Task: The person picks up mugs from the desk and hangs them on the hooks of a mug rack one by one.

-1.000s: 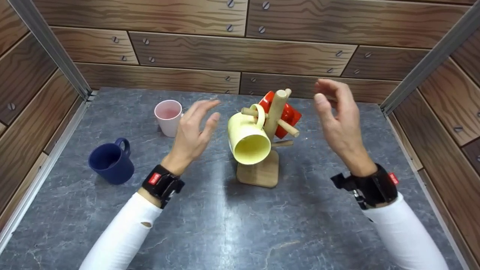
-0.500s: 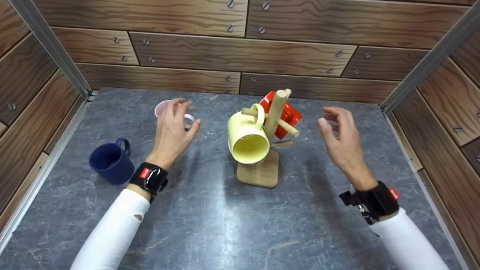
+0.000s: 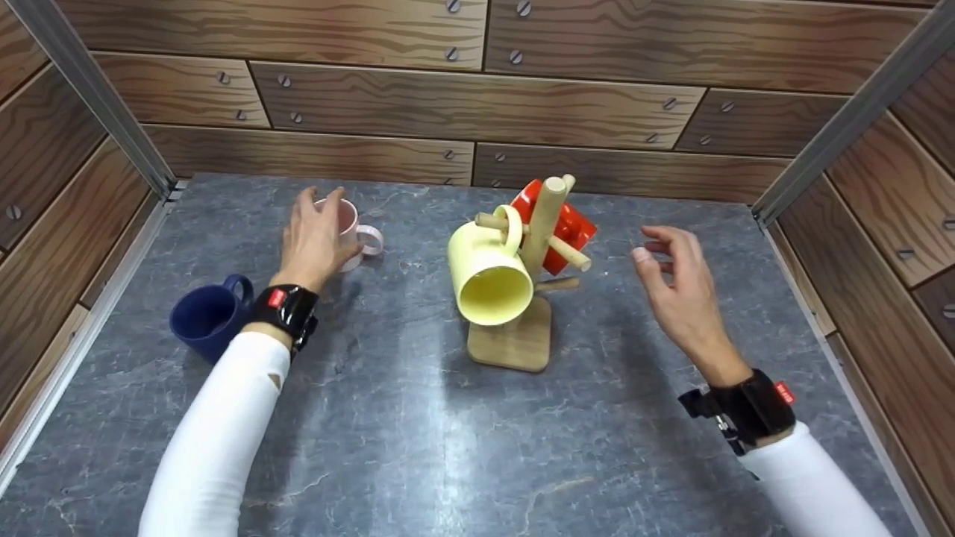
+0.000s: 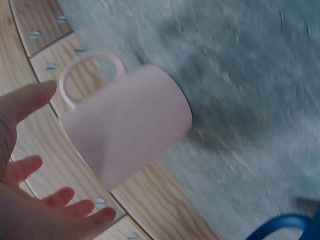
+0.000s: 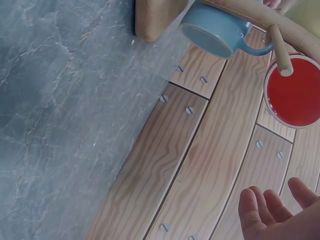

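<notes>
In the head view my left hand [image 3: 310, 239] is at the pink mug [image 3: 348, 220], its fingers spread over the near side of the rim. The left wrist view shows the thumb near the handle of the pink mug [image 4: 132, 122], fingers extended and apart from its wall. My right hand [image 3: 679, 291] hovers to the right of the wooden mug rack [image 3: 543, 231], fingers loosely bent, holding nothing. A yellow mug [image 3: 485, 261] hangs by its handle from a rack peg. Behind the post is a red mug [image 3: 573, 230], partly hidden.
A dark blue mug [image 3: 205, 317] stands at the left, beside my left wrist. The right wrist view shows a light-blue mug [image 5: 210, 30] at the rack, hidden in the head view. Wood-patterned walls [image 3: 373, 97] bound the grey tabletop [image 3: 388, 432].
My left hand has moved left, away from the rack and onto the pink mug, whose handle now shows. My right hand has lowered a little. The hanging mugs keep their places.
</notes>
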`<state>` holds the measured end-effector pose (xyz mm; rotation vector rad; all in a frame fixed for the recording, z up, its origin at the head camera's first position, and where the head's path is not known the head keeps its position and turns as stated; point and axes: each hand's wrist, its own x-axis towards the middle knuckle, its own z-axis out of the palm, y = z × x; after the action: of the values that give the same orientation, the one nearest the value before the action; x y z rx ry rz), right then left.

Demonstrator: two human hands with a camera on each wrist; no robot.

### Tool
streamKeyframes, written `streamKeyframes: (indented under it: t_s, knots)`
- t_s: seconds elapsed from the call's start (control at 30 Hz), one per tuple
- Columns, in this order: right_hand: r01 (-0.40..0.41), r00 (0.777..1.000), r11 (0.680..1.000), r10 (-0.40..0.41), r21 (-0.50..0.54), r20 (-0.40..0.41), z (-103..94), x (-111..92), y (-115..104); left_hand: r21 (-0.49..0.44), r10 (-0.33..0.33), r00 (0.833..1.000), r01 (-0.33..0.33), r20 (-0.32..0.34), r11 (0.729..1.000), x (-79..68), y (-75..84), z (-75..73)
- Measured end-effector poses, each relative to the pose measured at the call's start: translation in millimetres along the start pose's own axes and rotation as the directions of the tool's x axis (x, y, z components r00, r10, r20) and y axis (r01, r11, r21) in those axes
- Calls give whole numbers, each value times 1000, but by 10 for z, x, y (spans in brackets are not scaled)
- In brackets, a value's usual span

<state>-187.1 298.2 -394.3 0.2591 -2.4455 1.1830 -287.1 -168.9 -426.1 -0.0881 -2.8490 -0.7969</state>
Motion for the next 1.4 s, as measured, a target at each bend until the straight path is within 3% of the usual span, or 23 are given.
streamKeyframes:
  t_s: [0.33,0.7,0.9,1.2,1.4]
  knots:
    - [-10,1000,1000,10,-7,13,10,-52,61,-12,-36,985,38,168,999,163,-49,-92]
    - [-47,998,999,46,18,47,39,-62,79,62,-103,959,90,265,994,269,-81,-123]
    - [-58,997,998,57,13,50,25,-62,87,55,-99,961,88,260,995,276,-75,-137]
    - [-77,995,997,77,9,60,8,-63,66,96,-73,970,51,232,994,172,18,-152]
    - [-65,996,998,64,23,64,68,-45,64,38,-84,977,78,195,996,68,20,-264]
